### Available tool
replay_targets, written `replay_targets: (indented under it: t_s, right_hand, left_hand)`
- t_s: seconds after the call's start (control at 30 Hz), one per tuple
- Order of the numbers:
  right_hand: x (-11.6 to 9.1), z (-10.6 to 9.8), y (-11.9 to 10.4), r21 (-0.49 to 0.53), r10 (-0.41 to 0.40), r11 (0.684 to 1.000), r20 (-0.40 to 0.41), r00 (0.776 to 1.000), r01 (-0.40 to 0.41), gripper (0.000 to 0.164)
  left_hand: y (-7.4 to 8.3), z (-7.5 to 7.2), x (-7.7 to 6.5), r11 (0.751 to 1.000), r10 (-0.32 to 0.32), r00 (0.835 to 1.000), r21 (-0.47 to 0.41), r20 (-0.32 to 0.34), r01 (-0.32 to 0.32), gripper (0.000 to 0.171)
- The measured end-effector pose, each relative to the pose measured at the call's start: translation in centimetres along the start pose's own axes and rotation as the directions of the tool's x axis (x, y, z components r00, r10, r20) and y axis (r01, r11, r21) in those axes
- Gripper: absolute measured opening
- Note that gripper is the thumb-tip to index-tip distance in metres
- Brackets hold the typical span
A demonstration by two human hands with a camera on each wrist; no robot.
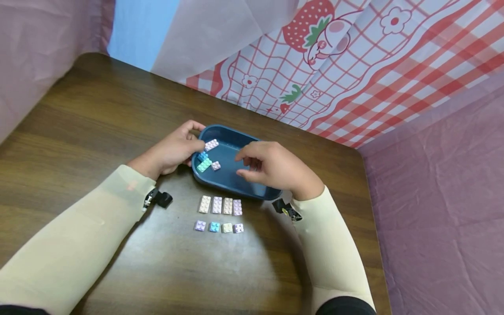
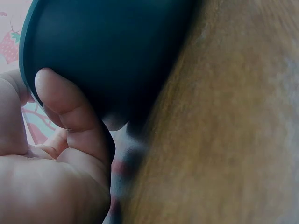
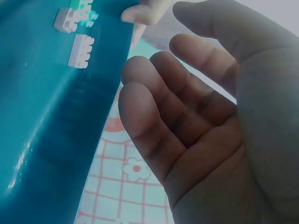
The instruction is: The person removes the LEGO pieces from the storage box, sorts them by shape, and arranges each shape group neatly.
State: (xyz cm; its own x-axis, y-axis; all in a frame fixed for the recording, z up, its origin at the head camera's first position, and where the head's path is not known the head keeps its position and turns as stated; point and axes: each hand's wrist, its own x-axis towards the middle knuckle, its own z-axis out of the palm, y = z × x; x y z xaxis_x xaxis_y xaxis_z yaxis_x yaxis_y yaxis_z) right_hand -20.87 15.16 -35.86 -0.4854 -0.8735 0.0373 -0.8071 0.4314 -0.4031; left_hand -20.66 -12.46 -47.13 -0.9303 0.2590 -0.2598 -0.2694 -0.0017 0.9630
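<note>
My left hand [image 1: 174,151] grips the left end of a dark blue oval-cornered tray [image 1: 229,152], its thumb at the rim. In the left wrist view, a finger [image 2: 70,102] lies against the tray's outer wall. Inside, at that end, are a pale pink long brick [image 1: 211,145], a blue brick [image 1: 202,156], a mint green brick [image 1: 204,165] and a small pale pink brick [image 1: 216,165]. Over the tray's right half hovers my right hand [image 1: 275,168], fingers loosely bent and nothing between them. Its bare palm and fingers [image 3: 140,107] show in the right wrist view.
In front of the tray, a row of long pastel bricks [image 1: 217,205] lies on the wooden table [image 1: 169,262], with a row of small square bricks [image 1: 214,226] nearer to me. A strawberry-patterned curtain [image 1: 267,83] hangs behind; pink cloth [image 1: 437,188] borders the right side.
</note>
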Motion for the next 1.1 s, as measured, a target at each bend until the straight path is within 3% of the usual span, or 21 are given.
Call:
replay_targets:
  t_s: [0.33,0.57,0.87,1.1]
  right_hand:
    - [3.5,0.7,2.5,-0.003,0.079,0.997,0.104,0.991,-0.079,0.022]
    - [5.4,2.0,4.0,0.021,0.084,0.996,0.151,0.985,-0.089,0.025]
    - [6.6,3.5,5.2,0.033,0.176,0.981,0.237,0.955,-0.189,0.026]
    - [6.8,4.2,5.5,0.093,0.18,0.972,0.288,0.941,-0.214,0.033]
  left_hand:
    - [-0.1,-0.1,-0.1,1.0,-0.006,1.0,-0.001,0.007,0.006,0.055]
    - [-0.3,-0.3,0.0,1.0,-0.012,1.0,-0.017,0.011,0.012,0.054]
    - [-0.6,-0.3,0.2,0.999,0.005,1.0,-0.036,0.026,-0.004,0.056]
    - [-0.4,-0.3,0.3,0.999,0.02,0.999,-0.028,0.036,-0.019,0.053]
